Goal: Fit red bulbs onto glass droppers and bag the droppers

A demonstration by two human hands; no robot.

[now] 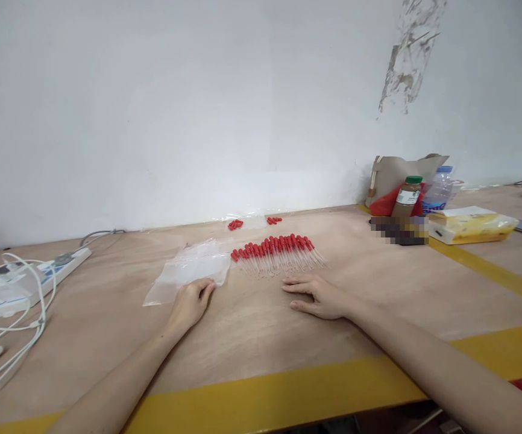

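Note:
My left hand (193,299) rests on the table with its fingers curled in. It touches the near edge of a stack of clear plastic bags (184,271), and what its fingers hold, if anything, is hidden. To the right of the bags lies a row of glass droppers (281,253) with red rubber bulbs, side by side, bulbs pointing away from me. Just in front of their thin tips my right hand (317,296) lies on the table, fingers stretched out and thumb apart, with nothing in it. Small groups of loose red bulbs (235,224) lie on clear plastic near the wall.
A white power strip (62,271) with tangled white cables (41,295) lies at the left. At the back right stand a green-capped bottle (408,196), a clear bottle (440,187), a grey bag (396,172) and a yellow tissue pack (473,226). Yellow tape (265,392) borders the front edge.

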